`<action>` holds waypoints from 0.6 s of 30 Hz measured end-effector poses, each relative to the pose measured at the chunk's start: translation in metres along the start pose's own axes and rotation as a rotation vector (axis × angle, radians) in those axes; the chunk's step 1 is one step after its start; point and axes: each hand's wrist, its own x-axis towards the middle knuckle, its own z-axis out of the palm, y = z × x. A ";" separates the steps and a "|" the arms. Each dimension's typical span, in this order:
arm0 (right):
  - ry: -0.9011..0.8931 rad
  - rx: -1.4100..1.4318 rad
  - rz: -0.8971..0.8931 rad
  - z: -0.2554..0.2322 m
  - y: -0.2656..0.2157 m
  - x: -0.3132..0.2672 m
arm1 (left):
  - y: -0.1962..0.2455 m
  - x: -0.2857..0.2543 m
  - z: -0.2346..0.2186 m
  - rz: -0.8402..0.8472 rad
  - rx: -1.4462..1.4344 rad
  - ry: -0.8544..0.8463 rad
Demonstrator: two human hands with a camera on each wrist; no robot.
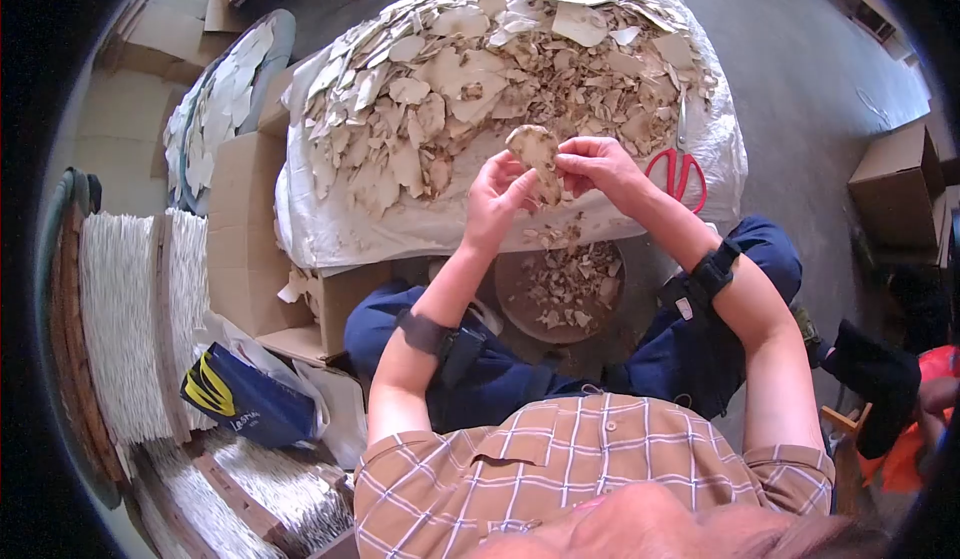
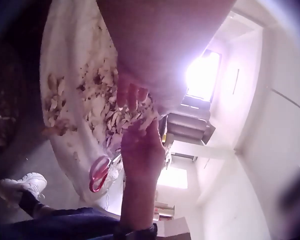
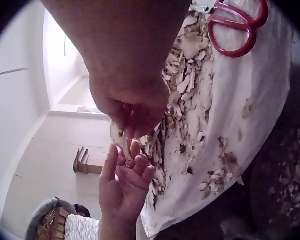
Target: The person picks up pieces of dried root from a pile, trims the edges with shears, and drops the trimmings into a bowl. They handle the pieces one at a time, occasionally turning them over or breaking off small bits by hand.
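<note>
mottled flat piece point(image 1: 534, 147) at the upper middle of the frame.
fingers of the left hand point(image 1: 493, 197) and right hand point(image 1: 603, 167) grip its opposite sides, over a cloth-covered counter point(image 1: 335, 231).

a gray floor point(image 1: 790, 89) that caught pale light at the right, whitish walls point(image 2: 285, 75) that rose high, a bright window point(image 2: 202, 77) that glared white

scissors point(image 1: 684, 151) lie right of the right hand point(image 1: 598, 167), heap point(image 1: 470, 84) beyond it, carton point(image 1: 235, 219) well left, basin point(image 1: 512, 309) below, nearer the person.
</note>
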 end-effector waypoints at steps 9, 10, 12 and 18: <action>-0.030 -0.217 -0.149 0.003 -0.004 -0.003 | 0.009 0.002 0.004 -0.132 -0.128 -0.163; -0.031 -0.213 -0.144 0.003 -0.005 -0.003 | 0.012 0.002 0.005 -0.138 -0.127 -0.161; -0.061 -0.353 -0.154 0.003 -0.007 -0.004 | 0.015 0.001 0.007 -0.220 -0.120 -0.118; -0.001 -0.578 -0.229 0.006 -0.006 -0.010 | 0.002 0.003 0.006 -0.065 0.054 -0.128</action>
